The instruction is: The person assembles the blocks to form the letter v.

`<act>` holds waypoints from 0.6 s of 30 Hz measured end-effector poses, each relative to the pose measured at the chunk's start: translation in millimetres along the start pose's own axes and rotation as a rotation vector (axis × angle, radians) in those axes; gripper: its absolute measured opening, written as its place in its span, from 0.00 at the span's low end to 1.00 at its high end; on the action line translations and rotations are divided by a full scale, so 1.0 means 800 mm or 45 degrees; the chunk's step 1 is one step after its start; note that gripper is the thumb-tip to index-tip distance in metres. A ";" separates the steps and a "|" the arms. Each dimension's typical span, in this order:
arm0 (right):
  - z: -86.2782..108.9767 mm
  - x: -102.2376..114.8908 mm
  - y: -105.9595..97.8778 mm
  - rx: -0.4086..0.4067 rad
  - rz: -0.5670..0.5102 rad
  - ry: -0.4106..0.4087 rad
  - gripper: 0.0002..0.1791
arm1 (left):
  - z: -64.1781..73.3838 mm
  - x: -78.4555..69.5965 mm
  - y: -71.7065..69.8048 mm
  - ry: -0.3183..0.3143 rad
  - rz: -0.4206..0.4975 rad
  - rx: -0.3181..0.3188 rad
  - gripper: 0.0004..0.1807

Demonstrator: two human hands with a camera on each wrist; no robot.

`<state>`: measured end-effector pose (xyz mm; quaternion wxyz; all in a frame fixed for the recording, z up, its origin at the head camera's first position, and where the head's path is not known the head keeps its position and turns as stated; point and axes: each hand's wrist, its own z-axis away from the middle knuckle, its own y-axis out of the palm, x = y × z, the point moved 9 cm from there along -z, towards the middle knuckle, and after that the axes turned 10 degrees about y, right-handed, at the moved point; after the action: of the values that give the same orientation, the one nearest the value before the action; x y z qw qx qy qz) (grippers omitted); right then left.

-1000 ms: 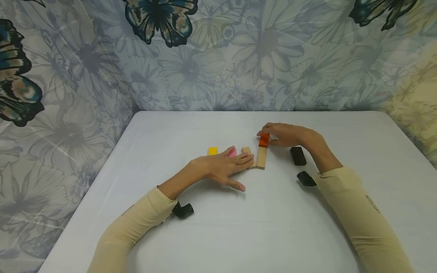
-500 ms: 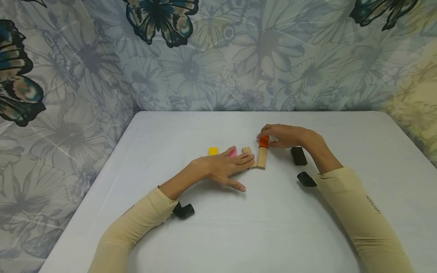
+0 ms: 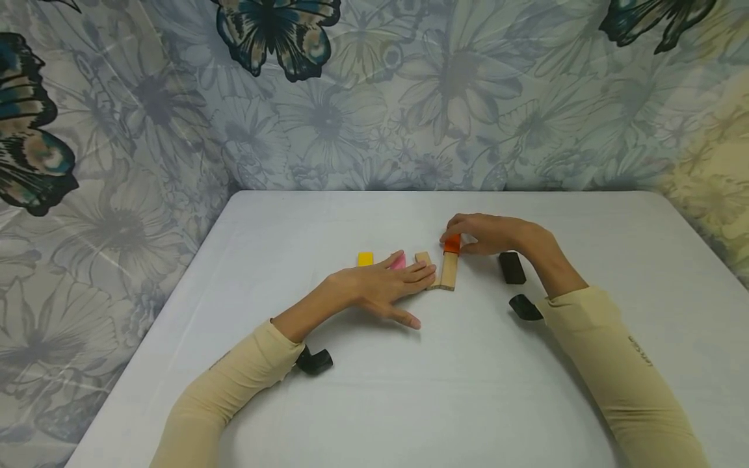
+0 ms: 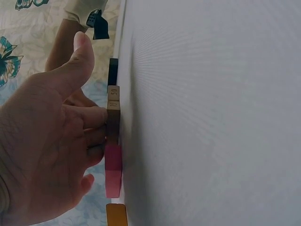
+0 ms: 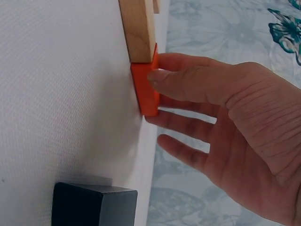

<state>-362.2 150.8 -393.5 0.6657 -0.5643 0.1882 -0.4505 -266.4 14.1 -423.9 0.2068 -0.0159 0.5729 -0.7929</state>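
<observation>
My right hand (image 3: pixel 486 233) pinches an orange block (image 3: pixel 452 244) between thumb and fingers. The block lies end to end with a plain wooden block (image 3: pixel 448 270); in the right wrist view the wooden block's end (image 5: pixel 141 56) meets the orange one. Fingers spread, my left hand (image 3: pixel 380 289) rests over a second wooden block (image 3: pixel 422 257), its fingertips on it, partly hiding it. A pink block (image 3: pixel 399 261) shows just behind the left hand. In the left wrist view the wooden blocks' ends (image 4: pixel 113 96) carry printed numbers.
A yellow block (image 3: pixel 365 259) lies left of the pink one, partly behind the left hand. On the right, a black block (image 3: pixel 512 268) sits near the right wrist. Black wrist-worn devices (image 3: pixel 314 362) hang under both sleeves. A patterned cloth (image 3: pixel 374 130) rises behind the white table (image 3: pixel 409 403).
My right hand and the orange block have shifted slightly toward the near side, closer against the wooden block's end. The left hand stays in place.
</observation>
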 end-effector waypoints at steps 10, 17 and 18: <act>0.001 0.004 0.000 0.021 -0.010 0.008 0.23 | 0.000 0.000 0.001 0.003 0.003 -0.012 0.53; 0.001 0.003 0.000 0.023 0.005 0.005 0.25 | -0.001 0.002 0.002 -0.003 -0.004 -0.007 0.53; 0.000 0.002 0.001 0.021 0.004 0.010 0.26 | -0.001 0.002 0.002 -0.003 -0.004 -0.006 0.53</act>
<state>-361.2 149.5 -393.6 0.6704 -0.5567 0.1879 -0.4531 -267.1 13.6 -425.8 0.2063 -0.0183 0.5746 -0.7918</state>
